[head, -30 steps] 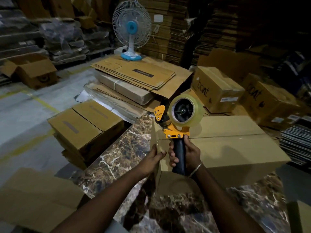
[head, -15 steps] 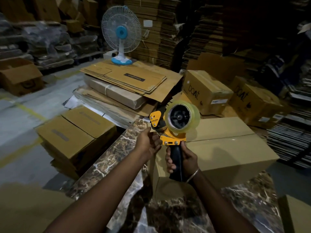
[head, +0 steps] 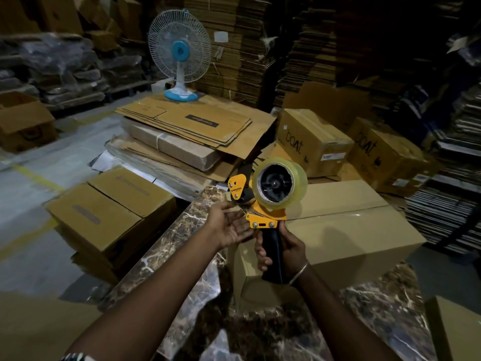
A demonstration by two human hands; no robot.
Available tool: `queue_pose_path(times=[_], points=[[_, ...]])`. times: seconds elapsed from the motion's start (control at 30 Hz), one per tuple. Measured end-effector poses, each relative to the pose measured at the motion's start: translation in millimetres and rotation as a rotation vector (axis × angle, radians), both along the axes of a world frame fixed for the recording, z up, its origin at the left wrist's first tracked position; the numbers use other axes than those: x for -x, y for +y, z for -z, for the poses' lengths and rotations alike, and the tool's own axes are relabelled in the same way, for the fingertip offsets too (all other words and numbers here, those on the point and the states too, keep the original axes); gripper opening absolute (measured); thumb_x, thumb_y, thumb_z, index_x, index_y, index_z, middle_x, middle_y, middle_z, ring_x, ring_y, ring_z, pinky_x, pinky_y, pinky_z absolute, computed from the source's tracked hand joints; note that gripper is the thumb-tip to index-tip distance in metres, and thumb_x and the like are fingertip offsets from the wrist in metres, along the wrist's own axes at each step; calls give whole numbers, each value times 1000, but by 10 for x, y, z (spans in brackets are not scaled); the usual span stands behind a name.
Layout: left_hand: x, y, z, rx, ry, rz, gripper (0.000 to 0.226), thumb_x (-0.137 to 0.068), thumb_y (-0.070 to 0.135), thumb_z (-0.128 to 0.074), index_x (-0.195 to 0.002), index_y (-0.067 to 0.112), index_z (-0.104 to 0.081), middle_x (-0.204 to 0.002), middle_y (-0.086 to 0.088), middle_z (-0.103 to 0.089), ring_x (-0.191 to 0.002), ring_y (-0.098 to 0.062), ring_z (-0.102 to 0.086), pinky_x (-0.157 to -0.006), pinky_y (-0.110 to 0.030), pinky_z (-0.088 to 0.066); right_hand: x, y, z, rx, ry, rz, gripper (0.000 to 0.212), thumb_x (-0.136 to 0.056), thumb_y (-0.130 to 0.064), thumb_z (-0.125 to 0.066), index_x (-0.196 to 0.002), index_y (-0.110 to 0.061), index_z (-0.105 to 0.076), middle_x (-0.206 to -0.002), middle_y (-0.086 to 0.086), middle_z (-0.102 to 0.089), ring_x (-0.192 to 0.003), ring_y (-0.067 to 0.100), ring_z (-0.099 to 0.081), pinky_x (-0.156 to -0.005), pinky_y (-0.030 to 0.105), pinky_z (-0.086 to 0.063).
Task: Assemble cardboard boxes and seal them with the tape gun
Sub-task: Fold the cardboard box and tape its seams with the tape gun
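Left hand (head: 229, 225) now opened beside tape gun (head: 265, 201); right hand (head: 283, 251) grips its handle.

There's a white table fan (head: 179, 52) with a blue hub and base sitting on a messy heap of flattened cardboard sheets (head: 187, 123) — pretty dim in here. Two sealed cartons marked "boat" (head: 312, 142) sit side by side off to the right. The worktop is brown marble (head: 182, 246) with white veins. Behind it all — tall stacks of flat corrugated board (head: 247, 48), plus plastic-wrapped bundles (head: 65, 71) along the left.
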State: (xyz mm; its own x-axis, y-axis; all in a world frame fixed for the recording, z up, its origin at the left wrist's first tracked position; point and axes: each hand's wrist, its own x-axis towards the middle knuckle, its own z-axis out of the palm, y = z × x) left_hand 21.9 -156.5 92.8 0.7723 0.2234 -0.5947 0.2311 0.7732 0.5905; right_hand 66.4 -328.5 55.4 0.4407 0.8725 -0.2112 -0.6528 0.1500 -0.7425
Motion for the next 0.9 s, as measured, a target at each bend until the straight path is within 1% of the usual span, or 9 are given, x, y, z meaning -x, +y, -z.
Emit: queue_pose_path(times=[0.1,0.23,0.33,0.4,0.47,0.53,0.67,0.8,0.9], points=[[0,91,18,-6,21,44,32,-96,27,-46,-82,2,-59,-64,-15,-69,-57,-26,-70,-60,-36,-60,-11,4,7,-8,4,-5,71,-60,-66,-83,-84,-4,-60,-66,11,-47,-40,17,-43,-45,26,-40],[10,260,34,16,3,100,21,-95,12,-54,-81,0,-64,-69,-10,-71,-58,-20,-72,-50,-29,-60,-14,5,6,-28,17,-1,71,-63,-65,-82,-86,-3,-57,-66,11,-46,-41,17,-42,-45,26,-41],[9,383,-1,31,-22,177,8,-83,3,-65,-82,-5,-66,-69,-13,-72,-59,-20,-73,-52,-26,-60,-2,5,2,-10,27,18,73,-61,-66,-83,-87,-4,-54,-67,10,-45,-41,16,-40,-45,25,-38],[3,458,-17,0,-14,223,10,-76,1,-69,-83,-6,-67,-71,-14,-72,-59,-21,-73,-52,-26,-59,8,4,-1,14,37,35,74,-58,-68,-83,-87,-6,-53,-67,9,-43,-41,16,-39,-45,25,-34],[-7,534,-38,-42,10,262,7,-84,2,-67,-82,-5,-69,-69,-15,-71,-57,-20,-73,-46,-23,-57,13,7,-11,31,39,40,74,-57,-68,-83,-86,-6,-53,-68,8,-42,-40,15,-38,-45,25,-32],[-41,617,-59,-94,57,297,18,-93,4,-62,-79,-5,-70,-69,-15,-72,-55,-19,-72,-42,-22,-55,15,13,-27,45,31,40,74,-57,-69,-83,-85,-6,-55,-67,8,-42,-40,15,-39,-44,24,-33],[-160,740,-130,-208,132,376,18,-95,3,-59,-82,-7,-67,-68,-17,-72,-53,-18,-72,-42,-22,-55,37,25,-67,77,34,53,69,-58,-68,-82,-84,-9,-60,-66,8,-44,-40,15,-40,-45,24,-33],[-318,857,-126,-340,200,448,22,-100,0,-50,-86,-10,-63,-67,-18,-72,-53,-18,-71,-51,-22,-56,97,71,-103,189,20,121,56,-82,-68,-53,-81,-13,-59,-65,6,-45,-40,14,-39,-45,24,-27],[-385,869,-151,-489,233,512,27,-102,-3,-43,-82,-9,-60,-58,-15,-69,-43,-13,-66,-38,-18,-50,176,128,-122,268,-34,190,53,-84,-64,-53,-77,-12,-59,-63,7,-44,-39,16,-38,-44,22,-27]])
